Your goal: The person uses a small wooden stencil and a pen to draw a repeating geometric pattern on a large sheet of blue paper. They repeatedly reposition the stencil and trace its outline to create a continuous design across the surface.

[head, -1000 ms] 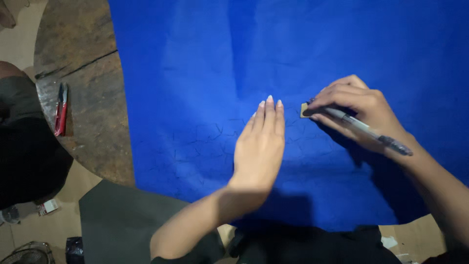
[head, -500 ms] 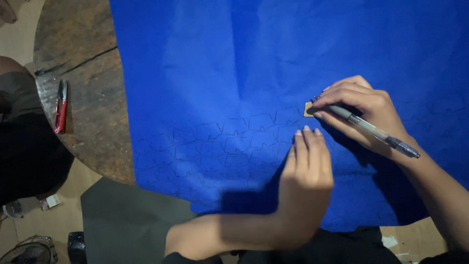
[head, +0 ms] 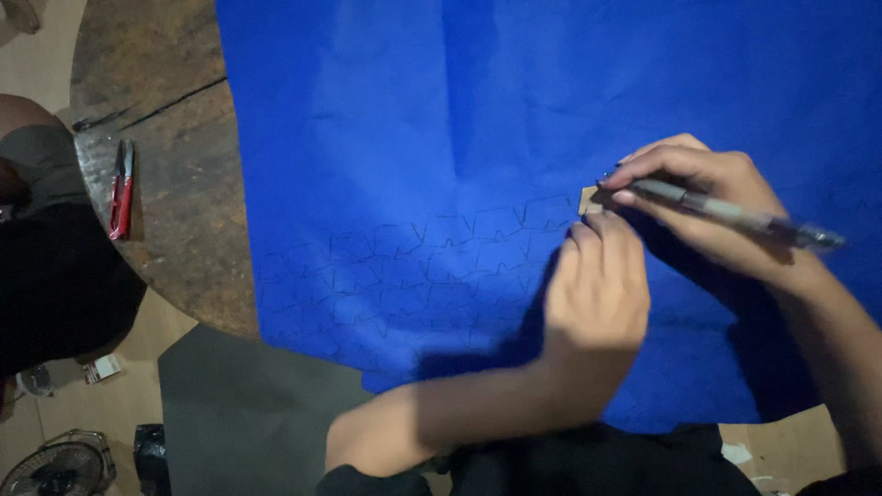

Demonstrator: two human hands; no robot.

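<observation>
Head: R hand pens creased blue paper, prob.

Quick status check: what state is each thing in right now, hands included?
blue sheet: spread flat over the table, rows of outlined shapes drawn on its lower part
small cardboard piece: lying on the sheet, held at the fingertips
pen: gripped, tip at the cardboard piece
right hand: closed on the pen
left hand: open, fingertips at the cardboard piece
red snips: lying unused on the wooden table

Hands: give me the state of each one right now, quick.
Left hand: open, flat on the blue paper, fingertips at the small cardboard template.
Right hand: closed grip on a pen.
</observation>
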